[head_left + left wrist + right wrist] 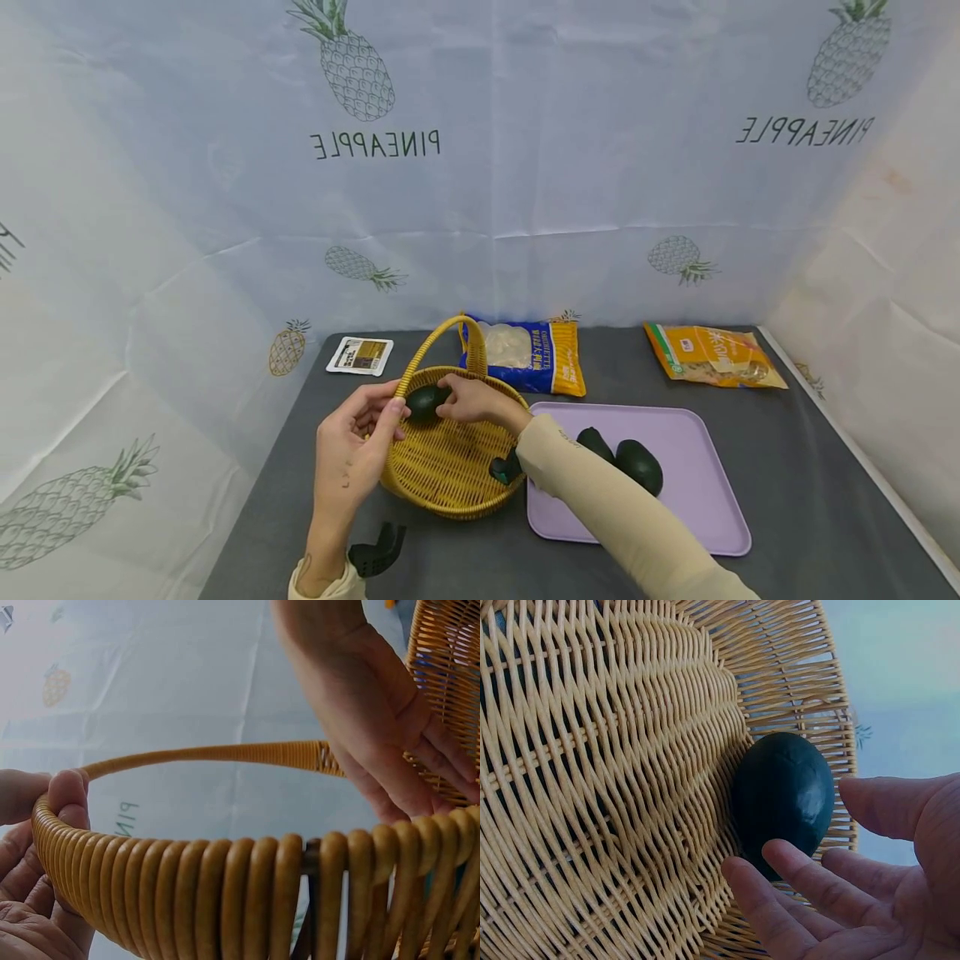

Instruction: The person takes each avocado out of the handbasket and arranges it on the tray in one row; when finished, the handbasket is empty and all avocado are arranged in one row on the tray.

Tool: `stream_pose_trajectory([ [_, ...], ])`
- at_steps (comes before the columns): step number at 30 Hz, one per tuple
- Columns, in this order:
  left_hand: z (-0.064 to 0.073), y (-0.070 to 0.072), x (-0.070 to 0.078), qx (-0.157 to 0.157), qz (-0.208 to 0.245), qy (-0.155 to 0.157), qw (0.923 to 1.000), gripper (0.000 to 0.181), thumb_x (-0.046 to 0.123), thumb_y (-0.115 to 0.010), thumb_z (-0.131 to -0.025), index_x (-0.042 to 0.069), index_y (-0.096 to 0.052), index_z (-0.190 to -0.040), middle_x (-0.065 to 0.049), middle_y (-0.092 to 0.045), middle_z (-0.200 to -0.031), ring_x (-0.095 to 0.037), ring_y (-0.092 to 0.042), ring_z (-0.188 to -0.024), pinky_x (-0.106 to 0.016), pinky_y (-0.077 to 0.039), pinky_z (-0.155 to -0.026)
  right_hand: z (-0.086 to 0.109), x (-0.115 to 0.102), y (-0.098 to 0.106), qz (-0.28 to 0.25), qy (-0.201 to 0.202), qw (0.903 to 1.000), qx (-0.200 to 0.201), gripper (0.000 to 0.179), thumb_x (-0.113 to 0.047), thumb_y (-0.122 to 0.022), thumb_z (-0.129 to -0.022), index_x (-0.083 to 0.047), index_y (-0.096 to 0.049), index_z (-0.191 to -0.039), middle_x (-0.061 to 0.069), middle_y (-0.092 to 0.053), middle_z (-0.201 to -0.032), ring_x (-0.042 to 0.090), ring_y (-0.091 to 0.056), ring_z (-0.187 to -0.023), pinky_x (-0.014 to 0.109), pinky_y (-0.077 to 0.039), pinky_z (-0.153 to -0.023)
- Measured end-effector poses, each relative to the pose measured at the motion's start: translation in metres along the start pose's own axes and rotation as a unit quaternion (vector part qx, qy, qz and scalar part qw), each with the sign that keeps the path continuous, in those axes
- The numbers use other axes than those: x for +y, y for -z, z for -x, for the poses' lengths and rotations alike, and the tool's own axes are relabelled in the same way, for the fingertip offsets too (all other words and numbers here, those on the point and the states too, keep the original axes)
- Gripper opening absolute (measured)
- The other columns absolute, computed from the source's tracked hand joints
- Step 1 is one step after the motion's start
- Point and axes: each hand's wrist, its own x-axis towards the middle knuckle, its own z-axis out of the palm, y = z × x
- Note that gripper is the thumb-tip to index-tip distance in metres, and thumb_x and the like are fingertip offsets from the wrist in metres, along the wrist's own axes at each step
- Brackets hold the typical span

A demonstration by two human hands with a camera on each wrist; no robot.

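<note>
My left hand (351, 450) grips the handle (425, 353) of a yellow wicker basket (450, 475). In the left wrist view, thumb and fingers wrap round the handle's bound cane. A dark green avocado (784, 799) lies inside against the basket's woven wall. Reaching into the basket, my right hand (474, 400) is beside that avocado. In the right wrist view its fingers are spread, fingertips close to the avocado's lower side and the thumb apart from it.
Right of the basket, a lilac tray (693, 467) bears two more dark avocados (638, 467), partly behind the right sleeve. Along the back lie a blue-and-orange pasta bag (528, 354), an orange packet (716, 357) and a small white pack (360, 356).
</note>
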Motion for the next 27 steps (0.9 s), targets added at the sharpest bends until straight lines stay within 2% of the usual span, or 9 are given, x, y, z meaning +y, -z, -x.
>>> stream_pose_trajectory([
  [10,0.0,0.0,0.0,-0.001,-0.001,0.002,1.0,0.019,0.002,-0.07,-0.094,0.006,-0.074,-0.112,-0.008,-0.071,-0.083,-0.013,-0.063,-0.059,-0.022,-0.053,-0.054,-0.005,0.0,-0.001,-0.001,-0.009,0.9999,0.011,0.054,-0.026,-0.06,-0.103,-0.01,-0.042,-0.15,0.017,-0.065,-0.128,0.029,-0.066,-0.112,0.043,-0.055,-0.094],
  [15,0.0,0.0,0.0,-0.002,-0.003,0.008,1.0,0.019,0.002,-0.07,-0.094,0.005,-0.074,-0.113,-0.008,-0.072,-0.083,-0.012,-0.064,-0.059,-0.023,-0.055,-0.056,-0.007,0.001,-0.002,-0.011,-0.005,0.9999,0.011,0.055,-0.025,-0.061,-0.102,-0.008,-0.042,-0.151,0.018,-0.059,-0.137,0.032,-0.06,-0.124,0.045,-0.051,-0.102],
  [20,0.0,0.0,-0.001,-0.001,-0.006,0.008,0.9999,0.019,0.001,-0.07,-0.094,0.004,-0.074,-0.112,-0.008,-0.072,-0.083,-0.012,-0.064,-0.058,-0.024,-0.055,-0.056,-0.01,-0.001,-0.002,-0.026,0.022,0.9994,-0.008,0.057,-0.023,-0.061,-0.102,-0.006,-0.039,-0.152,0.017,-0.049,-0.151,0.032,-0.05,-0.139,0.046,-0.042,-0.115],
  [27,0.0,0.0,-0.001,0.0,-0.009,0.009,0.9999,0.019,0.001,-0.07,-0.093,0.003,-0.073,-0.112,-0.009,-0.071,-0.083,-0.012,-0.063,-0.058,-0.026,-0.055,-0.054,-0.01,-0.006,-0.003,-0.03,0.037,0.9981,-0.04,0.06,-0.023,-0.06,-0.103,-0.007,-0.035,-0.155,0.017,-0.043,-0.157,0.031,-0.045,-0.144,0.046,-0.038,-0.118],
])
